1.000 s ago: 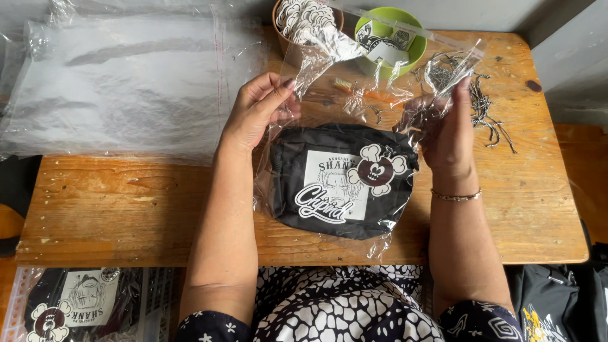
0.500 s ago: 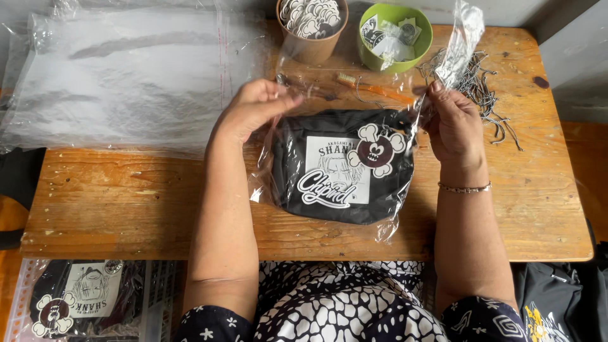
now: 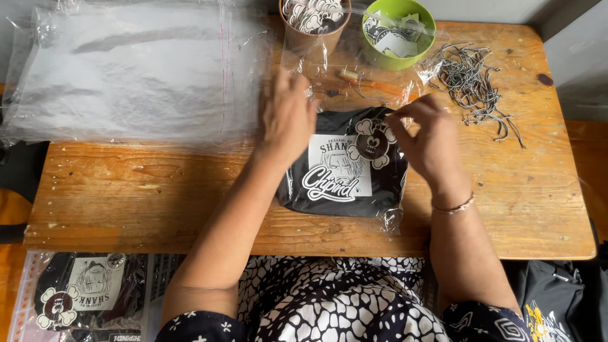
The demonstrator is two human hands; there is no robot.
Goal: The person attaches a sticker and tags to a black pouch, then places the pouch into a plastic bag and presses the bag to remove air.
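Observation:
A folded black garment (image 3: 345, 171) with a white printed panel and a round skull-shaped tag lies in a clear plastic bag on the wooden table (image 3: 126, 196). My left hand (image 3: 286, 117) rests on the bag's upper left corner, fingers spread over the plastic flap. My right hand (image 3: 430, 139) is at the bag's upper right edge, fingertips pinching the clear plastic there. The bag's open flap (image 3: 354, 88) stretches toward the back of the table.
A stack of clear plastic bags (image 3: 133, 76) covers the table's left back. A brown cup (image 3: 313, 22) and a green bowl (image 3: 398, 31) hold printed tags. A pile of strings (image 3: 478, 82) lies at the right back. Another bagged garment (image 3: 88, 291) sits below left.
The bagged garment has come down from a tilted, lifted position to lie flat on the table. Both hands have moved onto its top edge over the flap.

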